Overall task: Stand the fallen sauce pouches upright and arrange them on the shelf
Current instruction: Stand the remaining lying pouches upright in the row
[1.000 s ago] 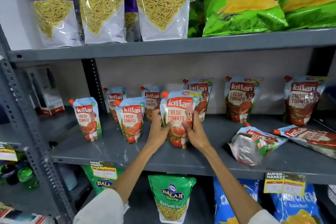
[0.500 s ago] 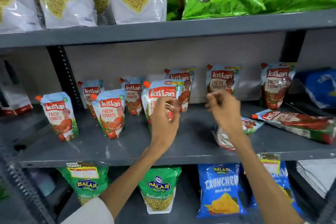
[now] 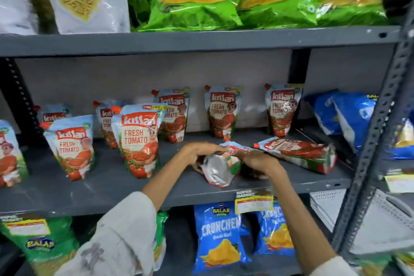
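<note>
Both hands have been moved off the upright pouch (image 3: 140, 139) near the middle of the shelf (image 3: 89, 190) and brought rightward onto a fallen pouch (image 3: 218, 169) lying close to the front edge. That pouch is gripped from both sides, its silver base turned outward: the left hand (image 3: 197, 154) is curled over its left side, the right hand (image 3: 257, 161) closed over its right. A second fallen pouch (image 3: 298, 153) is left flat toward the shelf's right end, untouched. Several pouches are already stood along the back edge and the left part. The task is judged well advanced, with two pouches left to be raised and lined up.
</note>
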The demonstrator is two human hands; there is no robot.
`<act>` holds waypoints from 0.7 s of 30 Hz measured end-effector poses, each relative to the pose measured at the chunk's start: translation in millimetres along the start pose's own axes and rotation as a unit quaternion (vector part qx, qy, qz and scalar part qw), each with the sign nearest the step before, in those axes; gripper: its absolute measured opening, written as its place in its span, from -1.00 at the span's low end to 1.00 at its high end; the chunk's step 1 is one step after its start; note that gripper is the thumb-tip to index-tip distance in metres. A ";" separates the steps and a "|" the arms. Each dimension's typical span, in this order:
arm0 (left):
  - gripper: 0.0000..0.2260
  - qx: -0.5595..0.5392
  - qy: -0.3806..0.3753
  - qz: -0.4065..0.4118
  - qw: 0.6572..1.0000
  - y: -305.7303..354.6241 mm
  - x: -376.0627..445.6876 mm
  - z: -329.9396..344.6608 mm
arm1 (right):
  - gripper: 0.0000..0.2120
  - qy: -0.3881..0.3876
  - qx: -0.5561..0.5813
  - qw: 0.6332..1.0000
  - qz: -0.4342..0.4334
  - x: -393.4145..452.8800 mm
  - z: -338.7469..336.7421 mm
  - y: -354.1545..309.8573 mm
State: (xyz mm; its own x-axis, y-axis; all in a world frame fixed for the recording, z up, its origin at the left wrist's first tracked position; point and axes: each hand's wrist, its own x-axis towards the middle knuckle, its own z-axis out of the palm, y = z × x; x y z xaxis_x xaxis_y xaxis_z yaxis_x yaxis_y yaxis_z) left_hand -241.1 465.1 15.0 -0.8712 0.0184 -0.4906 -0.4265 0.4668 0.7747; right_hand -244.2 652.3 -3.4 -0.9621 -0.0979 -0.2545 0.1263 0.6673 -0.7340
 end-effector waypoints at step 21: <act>-0.28 -0.134 0.306 0.353 0.874 -43.5 -11.8 23.1 | -0.37 -0.030 0.185 0.897 -0.400 25.6 30.7 -11.5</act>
State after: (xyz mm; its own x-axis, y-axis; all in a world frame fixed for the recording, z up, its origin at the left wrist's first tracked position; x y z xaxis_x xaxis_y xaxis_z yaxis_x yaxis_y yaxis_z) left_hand -206.6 465.0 -22.0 -0.8721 -0.2968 0.3890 0.2997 0.3044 0.9042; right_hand -262.9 619.5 -20.8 -0.7669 -0.4842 0.4213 -0.5167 0.0765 -0.8527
